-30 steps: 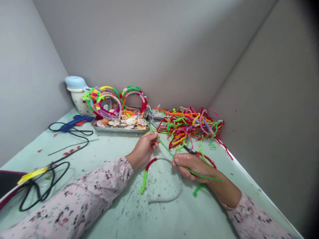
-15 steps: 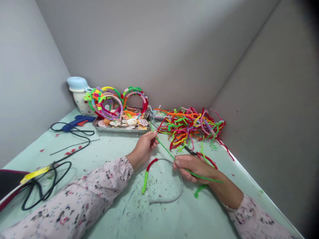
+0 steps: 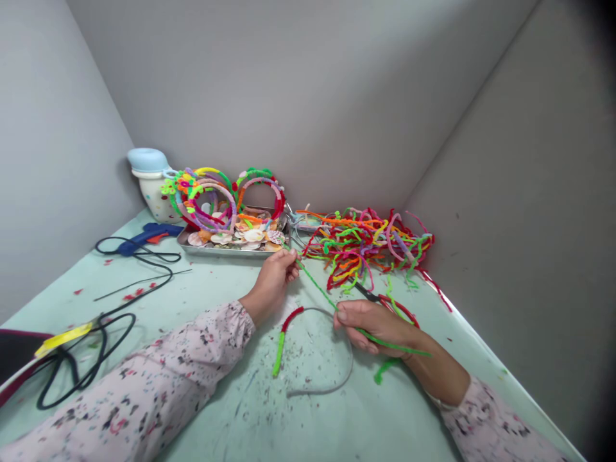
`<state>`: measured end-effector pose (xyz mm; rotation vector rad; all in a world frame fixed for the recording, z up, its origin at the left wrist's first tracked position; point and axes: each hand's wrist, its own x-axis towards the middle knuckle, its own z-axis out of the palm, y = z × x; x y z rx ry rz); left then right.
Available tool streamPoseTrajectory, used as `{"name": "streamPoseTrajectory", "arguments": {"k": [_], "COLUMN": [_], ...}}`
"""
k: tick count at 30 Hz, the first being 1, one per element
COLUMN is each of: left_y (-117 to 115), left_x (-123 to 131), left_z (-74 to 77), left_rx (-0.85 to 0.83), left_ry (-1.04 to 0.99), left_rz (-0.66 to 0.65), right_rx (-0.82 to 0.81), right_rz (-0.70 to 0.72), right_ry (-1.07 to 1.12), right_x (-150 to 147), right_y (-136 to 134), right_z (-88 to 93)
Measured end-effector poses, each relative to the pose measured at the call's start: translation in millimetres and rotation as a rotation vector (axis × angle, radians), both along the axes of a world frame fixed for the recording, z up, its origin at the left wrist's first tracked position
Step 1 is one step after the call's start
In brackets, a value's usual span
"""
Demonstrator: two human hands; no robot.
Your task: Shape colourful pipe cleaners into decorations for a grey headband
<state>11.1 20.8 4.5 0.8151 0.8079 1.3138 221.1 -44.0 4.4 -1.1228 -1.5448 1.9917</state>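
The left hand (image 3: 272, 285) has a tight, narrow grip on one long green pipe cleaner (image 3: 320, 287). The right hand (image 3: 375, 326) grips it too, lower down. One gray headband (image 3: 320, 389) with red and green wrapping lies near on the counter (image 3: 308, 430), under the pipe cleaner. One pair of scissors (image 3: 366, 292) sits just past the right hand. A big pile of pipe cleaners (image 3: 366, 247) sits far right, by the wall (image 3: 505, 192).

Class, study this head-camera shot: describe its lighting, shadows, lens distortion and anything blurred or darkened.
In the head view, the light is soft and even, with only a faint shadow under the left hand; the wide lens splays the grey walls and stretches the sleeve toward the frame's edge; the top-right corner falls to black; the pipe cleaners look sharp, without obvious blur.
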Motion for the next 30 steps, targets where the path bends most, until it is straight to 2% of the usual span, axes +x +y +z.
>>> {"name": "streamPoseTrajectory", "arguments": {"k": [7,16,22,30], "left_y": [0.0,5.7,5.4,6.3], "left_x": [-2.2,-5.8,-6.7,-6.7], "left_z": [0.5,-1.4,-2.0,-2.7], "left_rx": [0.001,-0.007,0.009,-0.001], "left_ry": [0.058,0.082,0.088,0.080], "left_rz": [-0.011,0.113,0.095,0.128], "right_rx": [-0.024,0.028,-0.030,-0.043], "right_rz": [0.006,0.029,0.016,0.088], "right_ry": [0.027,-0.002,0.027,-0.004], "right_x": [1.2,-0.7,1.6,5.6], "right_y": [-0.3,-1.2,0.1,-0.2], "right_z": [-2.0,0.3,-4.8,-4.3]}}
